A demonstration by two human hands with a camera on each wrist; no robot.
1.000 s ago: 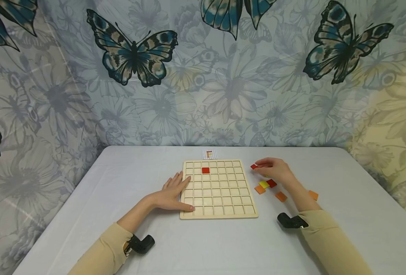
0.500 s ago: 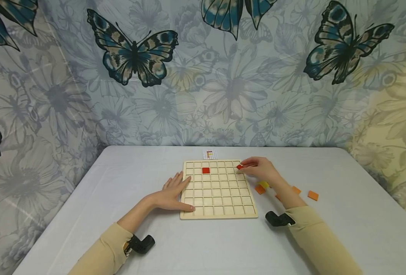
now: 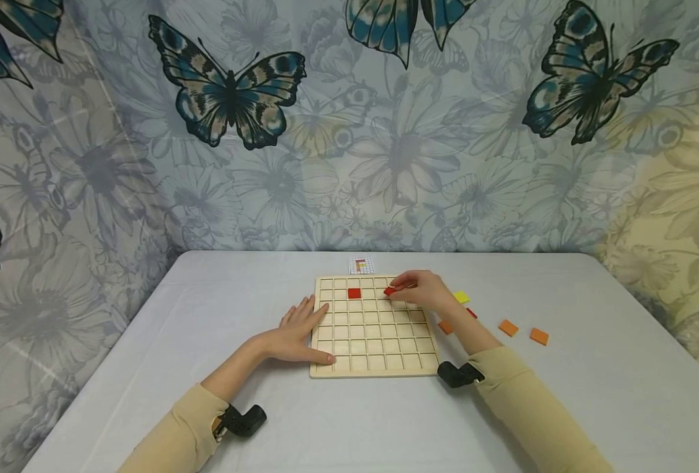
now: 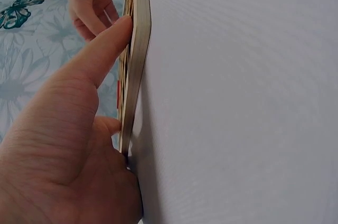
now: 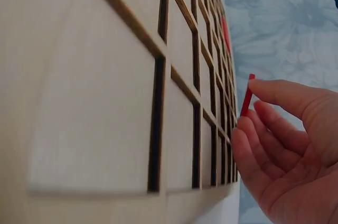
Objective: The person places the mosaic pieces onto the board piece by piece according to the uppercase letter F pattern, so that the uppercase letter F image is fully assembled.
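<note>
A wooden grid board (image 3: 373, 332) lies on the white table, with one red square tile (image 3: 354, 293) set in a cell of its upper part. My left hand (image 3: 295, 335) rests on the board's left edge, fingers spread and thumb near the lower left corner. In the left wrist view the thumb (image 4: 113, 39) lies over the board's rim. Between thumb and fingertips my right hand (image 3: 423, 290) pinches another red tile (image 3: 389, 291), above the board's upper right part. That held tile (image 5: 247, 95) appears edge-on in the right wrist view, apart from the grid.
Right of the board lie a yellow tile (image 3: 461, 297), a partly hidden red tile (image 3: 472, 313) and several orange tiles (image 3: 508, 328). A small card with a coloured grid pattern (image 3: 361, 265) lies behind the board. A butterfly-print cloth (image 3: 408, 157) hangs behind the table.
My right hand has moved left from beside the board to over its upper right cells, carrying the red tile. The left hand has stayed still on the board's edge.
</note>
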